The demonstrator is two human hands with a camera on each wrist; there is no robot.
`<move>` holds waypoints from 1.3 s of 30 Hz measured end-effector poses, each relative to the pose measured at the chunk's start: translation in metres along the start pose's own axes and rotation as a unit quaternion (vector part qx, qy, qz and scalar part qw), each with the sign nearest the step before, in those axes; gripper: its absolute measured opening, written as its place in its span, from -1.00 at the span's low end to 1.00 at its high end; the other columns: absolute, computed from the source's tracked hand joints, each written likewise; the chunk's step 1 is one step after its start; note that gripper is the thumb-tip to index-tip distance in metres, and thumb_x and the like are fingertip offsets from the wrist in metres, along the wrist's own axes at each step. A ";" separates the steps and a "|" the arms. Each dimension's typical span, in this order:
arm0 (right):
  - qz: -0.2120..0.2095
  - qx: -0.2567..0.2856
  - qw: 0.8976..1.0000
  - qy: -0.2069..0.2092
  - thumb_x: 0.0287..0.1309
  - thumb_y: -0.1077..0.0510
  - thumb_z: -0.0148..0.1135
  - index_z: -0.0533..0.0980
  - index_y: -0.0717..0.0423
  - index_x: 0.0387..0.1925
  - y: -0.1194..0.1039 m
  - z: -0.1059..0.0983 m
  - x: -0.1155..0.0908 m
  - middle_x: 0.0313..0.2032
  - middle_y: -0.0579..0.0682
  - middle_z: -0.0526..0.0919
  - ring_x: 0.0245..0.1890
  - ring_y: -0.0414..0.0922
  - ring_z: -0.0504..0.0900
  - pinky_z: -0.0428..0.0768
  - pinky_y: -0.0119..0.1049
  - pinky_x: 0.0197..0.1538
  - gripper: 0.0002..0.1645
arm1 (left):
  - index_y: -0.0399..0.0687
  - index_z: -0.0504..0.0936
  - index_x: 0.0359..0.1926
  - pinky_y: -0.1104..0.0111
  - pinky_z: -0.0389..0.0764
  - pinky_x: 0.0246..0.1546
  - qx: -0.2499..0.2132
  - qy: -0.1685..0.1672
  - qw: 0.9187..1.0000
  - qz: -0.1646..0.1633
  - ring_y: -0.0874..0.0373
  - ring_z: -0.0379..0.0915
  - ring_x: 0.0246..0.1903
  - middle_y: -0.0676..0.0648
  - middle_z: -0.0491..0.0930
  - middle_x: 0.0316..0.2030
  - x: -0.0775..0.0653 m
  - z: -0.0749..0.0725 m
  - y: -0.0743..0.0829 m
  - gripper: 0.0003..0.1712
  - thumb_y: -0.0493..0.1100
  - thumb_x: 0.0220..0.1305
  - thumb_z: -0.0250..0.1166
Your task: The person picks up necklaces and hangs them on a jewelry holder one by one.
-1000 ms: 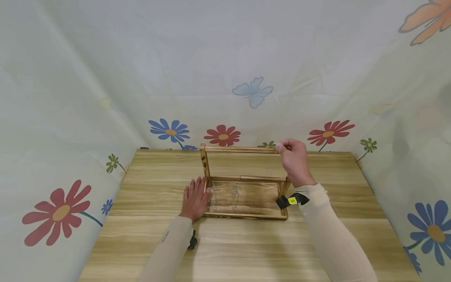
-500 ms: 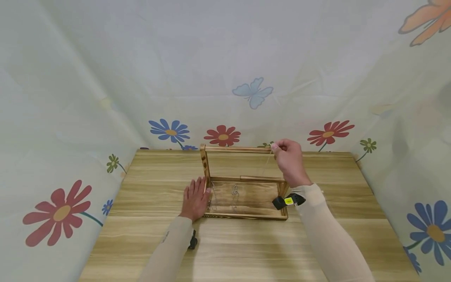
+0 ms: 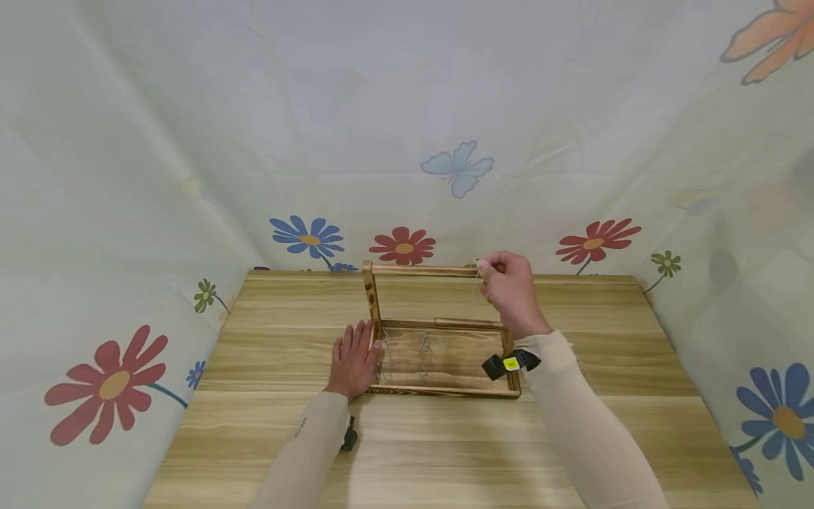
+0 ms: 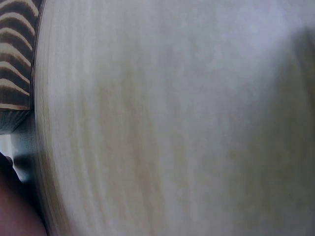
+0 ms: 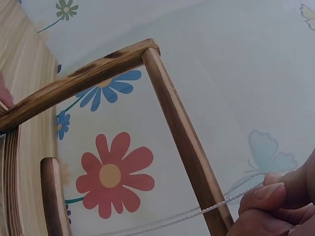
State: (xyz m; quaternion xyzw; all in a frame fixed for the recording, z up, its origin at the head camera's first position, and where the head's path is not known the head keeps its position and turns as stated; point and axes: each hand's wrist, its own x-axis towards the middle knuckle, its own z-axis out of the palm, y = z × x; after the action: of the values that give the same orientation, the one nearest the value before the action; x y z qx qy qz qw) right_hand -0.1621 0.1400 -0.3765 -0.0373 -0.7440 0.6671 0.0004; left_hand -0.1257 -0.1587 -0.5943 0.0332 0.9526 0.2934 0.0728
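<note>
A wooden jewelry stand (image 3: 407, 270) with a raised top bar and a tray base stands on the table. My right hand (image 3: 514, 293) pinches a thin silver chain necklace (image 5: 184, 216) at the bar's right part. In the right wrist view one strand crosses in front of the bar and another runs behind it; the lower end is out of sight. My left hand (image 3: 352, 362) rests with fingers extended against the stand's left end. The left wrist view catches only the stand's striped wooden corner (image 4: 15, 54) and a blurred bit of hand.
Two more thin chains, one of them bunched (image 3: 425, 344), lie over the tray of the stand. A wood-grain table (image 3: 432, 452) spreads around it. Behind and at both sides hangs a pale cloth (image 3: 356, 127) printed with flowers and butterflies.
My right hand has slid to the left along the top bar, carrying the chain necklace with it. The left hand and the stand have stayed in place.
</note>
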 end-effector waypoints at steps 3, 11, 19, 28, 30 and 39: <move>0.002 0.003 1.000 -0.005 0.57 0.23 0.05 0.50 0.35 -0.22 0.000 0.003 0.001 -0.50 -0.10 0.39 -0.62 -0.25 0.31 0.36 -0.39 -0.49 -0.76 | 0.02 -0.15 0.71 -0.20 -0.31 0.62 0.013 -0.002 1.000 -0.002 -0.23 -0.37 0.69 -0.16 -0.13 0.70 -0.001 -0.001 0.001 -0.26 0.18 0.71 -0.31; 0.028 0.009 0.999 -0.017 0.58 0.20 0.05 0.50 0.31 -0.21 -0.001 0.012 0.004 -0.44 -0.05 0.41 -0.62 -0.23 0.30 0.32 -0.37 -0.50 -0.76 | 0.04 -0.15 0.71 -0.18 -0.33 0.63 0.010 0.001 1.000 0.000 -0.21 -0.38 0.69 -0.14 -0.13 0.70 0.001 0.001 -0.002 -0.25 0.22 0.70 -0.33; 0.034 0.000 0.999 -0.020 0.57 0.21 0.07 0.51 0.29 -0.20 -0.004 0.022 0.005 -0.40 -0.02 0.49 -0.60 -0.20 0.41 0.44 -0.36 -0.48 -0.79 | 0.01 -0.13 0.70 -0.19 -0.30 0.63 0.008 0.010 1.000 0.003 -0.23 -0.35 0.69 -0.16 -0.11 0.69 -0.001 0.000 0.000 -0.25 0.20 0.71 -0.32; 0.029 -0.005 0.999 -0.028 0.57 0.20 0.08 0.54 0.30 -0.15 -0.008 0.033 0.002 -0.42 -0.02 0.48 -0.61 -0.20 0.47 0.51 -0.37 -0.46 -0.78 | -0.01 -0.08 0.70 -0.24 -0.33 0.61 -0.022 0.023 0.999 0.018 -0.29 -0.34 0.68 -0.22 -0.07 0.68 -0.001 0.003 -0.003 -0.26 0.17 0.70 -0.27; 0.028 -0.008 0.999 -0.032 0.57 0.19 0.07 0.54 0.30 -0.14 -0.009 0.035 0.002 -0.43 -0.02 0.47 -0.61 -0.19 0.47 0.50 -0.37 -0.46 -0.78 | 0.00 -0.09 0.70 -0.23 -0.36 0.60 -0.025 0.025 0.999 0.019 -0.28 -0.35 0.68 -0.21 -0.08 0.68 0.000 0.005 -0.005 -0.25 0.20 0.69 -0.29; 0.021 -0.001 0.999 -0.038 0.57 0.21 0.07 0.55 0.31 -0.16 -0.010 0.046 0.001 -0.43 0.00 0.47 -0.62 -0.19 0.48 0.52 -0.38 -0.46 -0.78 | 0.00 -0.11 0.70 -0.24 -0.38 0.60 -0.024 0.026 0.999 0.024 -0.27 -0.39 0.68 -0.20 -0.12 0.69 0.003 0.010 -0.011 -0.24 0.20 0.70 -0.32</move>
State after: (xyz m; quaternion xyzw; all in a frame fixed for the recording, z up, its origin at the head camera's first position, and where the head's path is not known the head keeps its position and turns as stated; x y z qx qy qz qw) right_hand -0.1658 0.0933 -0.3720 -0.0269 -0.7434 0.6670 -0.0421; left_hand -0.1273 -0.1620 -0.6093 0.0463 0.9459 0.3185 0.0415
